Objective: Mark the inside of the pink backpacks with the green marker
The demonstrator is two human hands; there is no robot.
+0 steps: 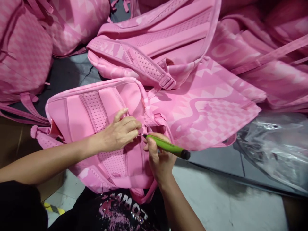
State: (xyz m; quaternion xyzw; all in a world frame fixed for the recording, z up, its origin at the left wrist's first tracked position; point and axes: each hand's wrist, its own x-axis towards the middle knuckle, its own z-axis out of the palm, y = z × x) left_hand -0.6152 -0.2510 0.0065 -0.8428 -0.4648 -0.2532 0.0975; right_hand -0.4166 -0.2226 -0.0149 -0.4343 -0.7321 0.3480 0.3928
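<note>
A pink backpack lies on its front before me, with its padded, perforated back panel facing up. My left hand rests on that panel, its thumb and fingers closed together at the seam by the top edge. Whether it pinches fabric or a thread there is too small to see. My right hand is closed round a green pen-shaped tool with a black end. The tool's dark tip points left, close to my left fingertips at the seam.
Behind it lies another pink backpack, straps up. A pink patterned flat piece spreads to the right. More pink bags crowd the back left. Clear plastic wrapping covers part of the dark table at right.
</note>
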